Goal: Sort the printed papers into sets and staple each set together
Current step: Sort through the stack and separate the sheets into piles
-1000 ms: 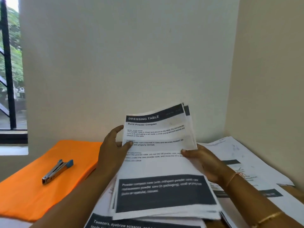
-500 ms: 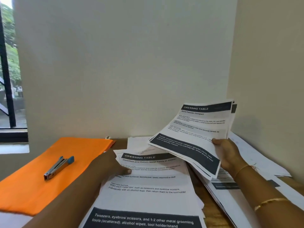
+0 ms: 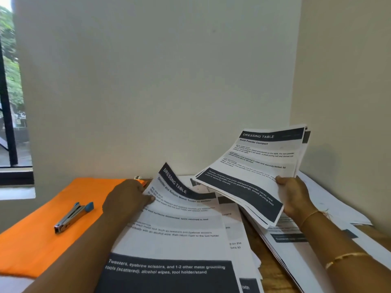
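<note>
Orange cloth [image 3: 44,235], blue-tipped silver stapler [image 3: 73,216]

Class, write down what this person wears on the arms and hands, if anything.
No sleeves show on either forearm. Above the right hand sits a fine gold bracelet at the wrist, with frayed thread beside it, and a thin gold bangle farther up. The left hand shows no ring or band.

Office-like desk corner: printed papers [image 3: 173,225], stapler [image 3: 73,216], orange folder [image 3: 42,233], window [image 3: 10,92].
</note>
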A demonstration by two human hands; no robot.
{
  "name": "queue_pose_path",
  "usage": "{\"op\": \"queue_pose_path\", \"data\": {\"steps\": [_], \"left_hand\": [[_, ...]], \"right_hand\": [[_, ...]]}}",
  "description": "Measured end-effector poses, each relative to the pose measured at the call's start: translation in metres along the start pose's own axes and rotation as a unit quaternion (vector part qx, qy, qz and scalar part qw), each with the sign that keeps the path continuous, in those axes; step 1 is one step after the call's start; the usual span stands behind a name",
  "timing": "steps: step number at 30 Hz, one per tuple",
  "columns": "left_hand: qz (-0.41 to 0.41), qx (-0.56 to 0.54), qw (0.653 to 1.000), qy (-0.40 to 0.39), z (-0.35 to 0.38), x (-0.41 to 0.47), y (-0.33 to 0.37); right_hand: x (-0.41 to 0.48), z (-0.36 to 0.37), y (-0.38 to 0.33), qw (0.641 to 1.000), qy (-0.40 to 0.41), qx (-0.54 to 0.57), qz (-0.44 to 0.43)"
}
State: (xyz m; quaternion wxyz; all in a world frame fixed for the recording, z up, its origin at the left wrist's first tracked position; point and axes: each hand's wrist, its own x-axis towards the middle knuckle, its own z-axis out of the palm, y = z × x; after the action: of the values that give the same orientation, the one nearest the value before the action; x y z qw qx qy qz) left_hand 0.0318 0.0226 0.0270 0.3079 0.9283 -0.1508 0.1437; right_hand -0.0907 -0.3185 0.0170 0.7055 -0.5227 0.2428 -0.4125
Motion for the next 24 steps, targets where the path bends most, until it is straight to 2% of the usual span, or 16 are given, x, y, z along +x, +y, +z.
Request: {"op": "queue_pose_path", "data": {"steps": [3, 7, 11, 14, 17, 19, 24], "left_hand": [[0.048, -0.05, 0.994, 0.084, 0.0, 0.0, 0.001], [0.08, -0.113, 0.968, 0.207, -0.002, -0.006, 0.005], [0.073, -0.151, 0.953, 0.253, -0.004, -0.008, 0.007], [0.075, -0.167, 0.947, 0.264, -0.003, -0.006, 0.006], [0.081, -0.18, 0.945, 0.259, -0.003, -0.006, 0.006], [0.087, -0.193, 0.944, 0.254, -0.002, -0.007, 0.009], [0.107, -0.229, 0.94, 0.23, 0.003, -0.008, 0.014]], "right_hand": [[-0.002, -0.001, 0.0, 0.998, 0.041, -0.038, -0.041], [-0.008, -0.003, -0.003, 0.99, 0.074, -0.073, -0.098], [-0.01, -0.004, -0.007, 0.986, 0.096, -0.07, -0.115], [-0.011, -0.003, -0.007, 0.989, 0.084, -0.058, -0.11], [-0.015, 0.002, -0.01, 0.998, 0.031, 0.016, -0.05], [-0.019, 0.009, -0.01, 0.997, -0.045, 0.067, -0.009], [-0.046, 0.025, -0.009, 0.965, -0.257, 0.03, 0.054]]}}
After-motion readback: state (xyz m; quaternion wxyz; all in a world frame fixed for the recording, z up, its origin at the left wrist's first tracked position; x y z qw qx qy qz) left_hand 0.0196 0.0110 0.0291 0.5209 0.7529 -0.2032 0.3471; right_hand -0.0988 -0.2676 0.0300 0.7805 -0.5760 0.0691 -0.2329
